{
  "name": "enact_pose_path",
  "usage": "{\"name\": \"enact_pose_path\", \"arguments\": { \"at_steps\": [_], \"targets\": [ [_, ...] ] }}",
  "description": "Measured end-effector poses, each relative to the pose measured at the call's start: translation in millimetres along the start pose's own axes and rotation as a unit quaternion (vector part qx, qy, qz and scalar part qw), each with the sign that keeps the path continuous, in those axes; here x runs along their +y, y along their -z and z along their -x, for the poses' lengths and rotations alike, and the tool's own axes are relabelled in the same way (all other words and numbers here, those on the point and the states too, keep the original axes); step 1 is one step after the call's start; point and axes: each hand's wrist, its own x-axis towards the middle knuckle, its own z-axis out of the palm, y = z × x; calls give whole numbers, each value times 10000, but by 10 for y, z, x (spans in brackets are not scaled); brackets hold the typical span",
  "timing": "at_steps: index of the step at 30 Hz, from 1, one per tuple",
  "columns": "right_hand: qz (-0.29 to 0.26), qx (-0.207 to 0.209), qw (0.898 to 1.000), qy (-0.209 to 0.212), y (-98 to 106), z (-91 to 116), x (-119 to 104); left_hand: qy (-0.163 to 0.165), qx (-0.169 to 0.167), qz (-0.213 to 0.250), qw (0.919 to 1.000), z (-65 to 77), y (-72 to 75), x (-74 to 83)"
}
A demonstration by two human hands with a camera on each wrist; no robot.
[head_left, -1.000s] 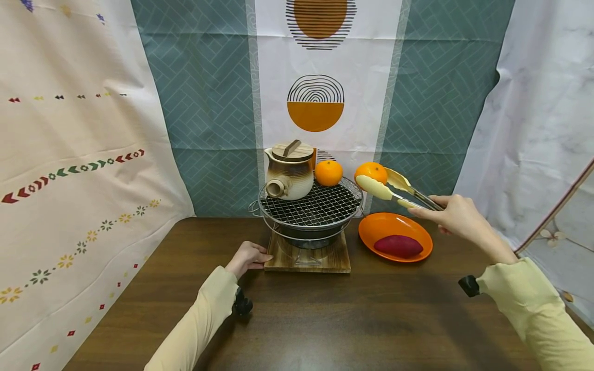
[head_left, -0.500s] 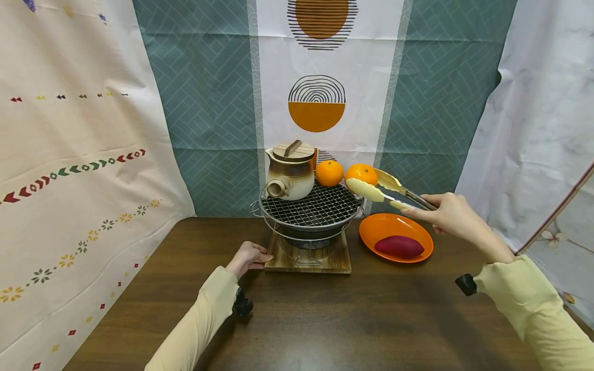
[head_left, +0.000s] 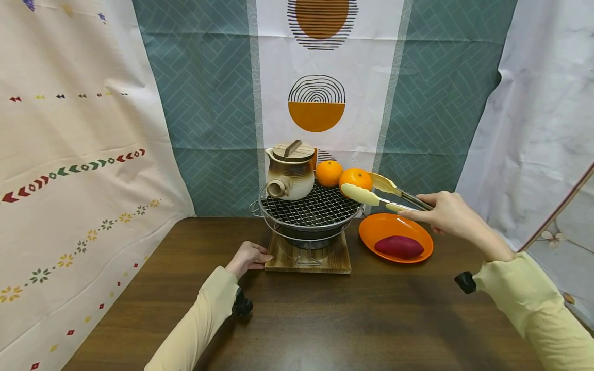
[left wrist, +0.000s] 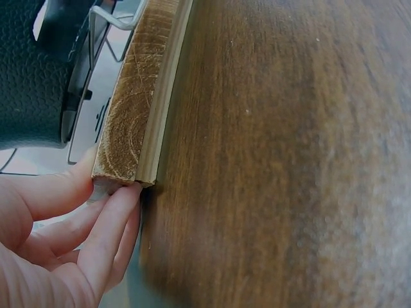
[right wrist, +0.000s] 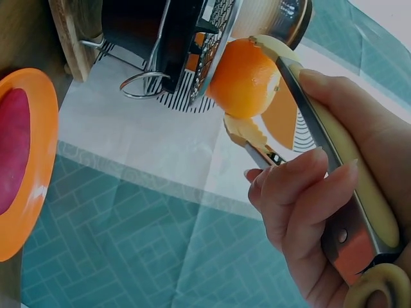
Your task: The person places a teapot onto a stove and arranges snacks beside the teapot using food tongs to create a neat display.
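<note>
My right hand (head_left: pixel 447 212) grips a pair of tongs (head_left: pixel 364 196) with pale yellow tips and metal arms. Between the tips is an orange (head_left: pixel 356 177), at the right rim of the round mesh grill (head_left: pixel 308 210). Whether it bears on the mesh I cannot tell. A second orange (head_left: pixel 329 173) sits at the grill's back, just left of it. My left hand (head_left: pixel 248 256) pinches the front left corner of the wooden board (head_left: pixel 306 267) under the grill. In the left wrist view, the thumb lies on the upper side of the board (left wrist: pixel 131 122) and the fingers are below.
A brown and cream clay teapot (head_left: pixel 297 184) with a wooden lid stands on the grill's left part, its hollow handle facing forward. To the right, an orange plate (head_left: pixel 382 220) bears a purple sweet potato (head_left: pixel 399 247). Cloth hangs behind the table and on both sides.
My right hand has brought the tongs and orange left and slightly down, from right of the grill to its right rim beside the other orange. My left hand has stayed at the board.
</note>
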Motion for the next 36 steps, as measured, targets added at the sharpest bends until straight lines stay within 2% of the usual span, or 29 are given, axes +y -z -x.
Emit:
{"name": "enact_pose_path", "arguments": {
  "at_steps": [27, 36],
  "targets": [
    [149, -20, 9997, 200, -16, -37, -68, -26, 0, 33, 10000, -13, -2, -9],
    [130, -75, 9998, 125, -20, -58, -54, -27, -17, 11, 10000, -2, -4, 2]
  ]
}}
